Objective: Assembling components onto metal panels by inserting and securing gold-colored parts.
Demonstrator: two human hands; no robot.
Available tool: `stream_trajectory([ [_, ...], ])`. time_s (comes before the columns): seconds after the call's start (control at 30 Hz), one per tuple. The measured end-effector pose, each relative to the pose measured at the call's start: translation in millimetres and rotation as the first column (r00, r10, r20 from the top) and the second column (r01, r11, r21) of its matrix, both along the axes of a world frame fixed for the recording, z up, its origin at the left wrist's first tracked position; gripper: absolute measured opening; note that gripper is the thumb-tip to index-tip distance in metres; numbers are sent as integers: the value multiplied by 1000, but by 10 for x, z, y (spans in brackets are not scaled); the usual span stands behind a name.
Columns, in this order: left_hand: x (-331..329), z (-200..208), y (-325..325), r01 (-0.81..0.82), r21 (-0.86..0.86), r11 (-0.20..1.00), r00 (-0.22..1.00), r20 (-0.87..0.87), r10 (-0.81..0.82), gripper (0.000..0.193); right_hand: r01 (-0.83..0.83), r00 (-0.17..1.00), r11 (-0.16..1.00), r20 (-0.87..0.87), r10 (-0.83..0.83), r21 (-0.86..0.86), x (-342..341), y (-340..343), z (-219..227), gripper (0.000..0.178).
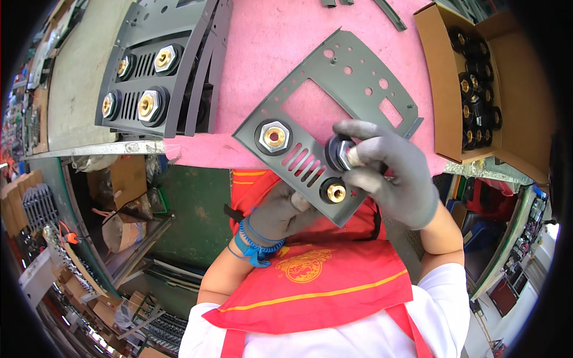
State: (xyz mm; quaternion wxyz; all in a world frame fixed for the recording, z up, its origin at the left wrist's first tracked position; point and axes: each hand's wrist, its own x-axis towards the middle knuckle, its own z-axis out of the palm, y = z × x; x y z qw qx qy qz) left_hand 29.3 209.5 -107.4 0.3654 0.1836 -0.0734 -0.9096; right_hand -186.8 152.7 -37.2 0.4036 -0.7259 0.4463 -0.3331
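A grey metal panel with round holes, slots and rectangular cut-outs lies tilted over the table's front edge. My left hand, in a grey glove, grips its lower edge from below; most of those fingers are hidden behind it. Between the thumb and fingers of my gloved right hand is a silver hex nut with a black ring, close over the panel beside the slots. Whether it touches the panel, I cannot tell. One brass fitting sits in the panel with a hex nut around it. A second brass fitting, ringed in black, shows no nut.
Several similar panels with brass fittings are stacked at the left on the pink-covered table. An open cardboard box of black fittings stands at the right. Narrow grey metal strips lie at the far edge.
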Motion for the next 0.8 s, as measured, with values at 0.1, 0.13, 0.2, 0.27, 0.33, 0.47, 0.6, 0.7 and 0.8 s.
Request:
stream_trajectory([
  [0.1, 45, 84, -52, 27, -2, 1000, 999, 18, -27, 57, -378, 923, 926, 65, 379, -16, -134, -162, 81, 32],
  [0.13, 55, 111, -76, 27, -2, 1000, 999, 18, -27, 57, -379, 923, 925, 65, 379, -15, -113, -168, 129, 32],
  [0.2, 75, 147, -108, 25, -85, 996, 999, 22, -23, 54, -429, 880, 894, -286, 379, -133, -67, -153, 205, 31],
  [0.27, 77, 82, -116, 28, -136, 990, 998, 64, -20, 50, -454, 854, 884, -339, 395, -113, -51, -147, 274, 30],
  [0.33, 54, 66, -78, 25, -185, 982, 994, 109, -4, 47, -418, 868, 875, -389, 307, -243, 11, -125, 341, 30],
  [0.47, -28, 84, -80, -103, -117, 988, 991, 74, 112, 40, -491, 839, 799, -437, 325, -348, 5, -131, 291, 32],
  [0.6, -84, 52, -40, -108, -137, 985, 988, 96, 122, 40, -504, 794, 796, -541, 275, -335, 55, -89, 371, 34],
  [0.7, -75, 64, -48, -96, -110, 989, 988, 107, 108, 39, -421, 837, 838, -506, 210, -348, 91, -61, 373, 32],
  [0.8, -119, 55, -37, -100, -111, 989, 982, 147, 116, 37, -494, 790, 810, -553, 267, -315, -9, -75, 343, 35],
])
